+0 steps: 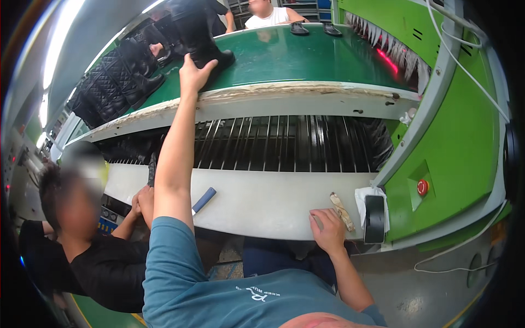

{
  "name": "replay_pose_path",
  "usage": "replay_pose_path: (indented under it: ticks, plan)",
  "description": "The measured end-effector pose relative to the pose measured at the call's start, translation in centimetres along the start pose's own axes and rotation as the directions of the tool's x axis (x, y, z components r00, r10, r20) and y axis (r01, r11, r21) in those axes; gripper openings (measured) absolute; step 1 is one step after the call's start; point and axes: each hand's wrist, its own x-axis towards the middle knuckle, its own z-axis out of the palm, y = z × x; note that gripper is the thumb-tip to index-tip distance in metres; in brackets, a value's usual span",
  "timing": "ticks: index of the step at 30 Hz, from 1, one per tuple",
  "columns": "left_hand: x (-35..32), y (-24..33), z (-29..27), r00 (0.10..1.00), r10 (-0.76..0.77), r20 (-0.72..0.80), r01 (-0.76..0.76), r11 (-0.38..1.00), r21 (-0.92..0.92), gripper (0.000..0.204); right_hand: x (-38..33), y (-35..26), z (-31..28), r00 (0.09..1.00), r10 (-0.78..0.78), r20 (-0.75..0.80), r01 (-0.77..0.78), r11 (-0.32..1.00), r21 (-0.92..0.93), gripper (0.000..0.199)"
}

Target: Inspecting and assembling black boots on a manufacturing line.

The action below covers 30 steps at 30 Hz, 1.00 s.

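Note:
My left arm reaches far forward over the ledge. At its end my left hand (196,75) grips the lower part of a tall black boot (192,33) on the green conveyor belt (273,60), thumb spread to the right. Nearer me, my right hand (328,229) lies at the front edge of the white worktop (262,197), fingers stretched and nothing held. Beside it is a beige, wrapped stick-like piece (342,210). A blue-handled tool (204,200) lies next to my left arm, which partly covers it.
Several quilted black boots (117,79) stand at the belt's left; two dark sandals (314,29) sit far back. Metal rods (273,142) span below the belt. At right are a phone-like black device (374,218) and a red button (422,187). A co-worker (104,257) sits left.

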Motion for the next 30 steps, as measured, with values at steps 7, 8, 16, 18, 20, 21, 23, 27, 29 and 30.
replay_pose_path:
  ticks: [7,8,16,18,20,21,23,27,29,30]
  plan:
    - [-2.5,0.6,-1.9,0.940,0.092,-0.329,-0.056,0.991,0.118,0.093,0.0,-0.3,0.1,1.000,-0.001,0.005,0.001,1.000,0.022,0.015]
    - [-3.8,3.0,-2.7,0.885,0.192,-0.423,-0.149,0.980,0.133,0.082,0.0,-0.2,0.0,1.000,0.002,0.000,-0.002,1.000,0.014,0.015]
    - [-11.8,20.7,-16.6,0.489,0.537,-0.688,-0.872,0.326,-0.365,0.041,-0.1,0.0,-0.2,1.000,-0.002,0.012,0.002,1.000,-0.016,0.015]
    - [-12.3,21.6,-19.7,0.440,0.620,-0.650,-0.898,0.296,-0.325,0.041,0.0,-0.4,0.1,1.000,-0.011,0.013,0.011,1.000,-0.002,0.015]
    - [-12.6,22.1,-21.0,0.429,0.671,-0.605,-0.903,0.289,-0.319,0.041,0.0,-0.3,-0.1,1.000,-0.007,-0.001,0.007,1.000,-0.018,0.015]
    - [-12.6,22.2,-20.8,0.431,0.678,-0.595,-0.900,0.281,-0.333,0.040,-0.1,0.0,-0.5,1.000,0.005,-0.014,-0.005,0.999,-0.039,0.016]
    - [-12.9,22.5,-21.6,0.443,0.710,-0.547,-0.894,0.305,-0.328,0.040,-0.2,0.1,-0.4,1.000,0.010,-0.008,-0.010,0.999,-0.034,0.016]
    - [-13.3,23.4,-24.3,0.466,0.756,-0.461,-0.884,0.368,-0.290,0.039,0.2,-0.3,0.2,1.000,-0.016,0.006,0.016,1.000,0.000,0.016]
    - [-13.7,23.2,-24.6,0.489,0.750,-0.445,-0.871,0.397,-0.287,0.039,0.1,-0.1,0.1,1.000,-0.019,0.010,0.019,1.000,-0.006,0.016]
    - [-13.5,23.0,-24.6,0.496,0.748,-0.440,-0.867,0.404,-0.292,0.039,-0.2,0.1,0.0,0.999,-0.013,0.030,0.014,0.999,-0.036,0.016]
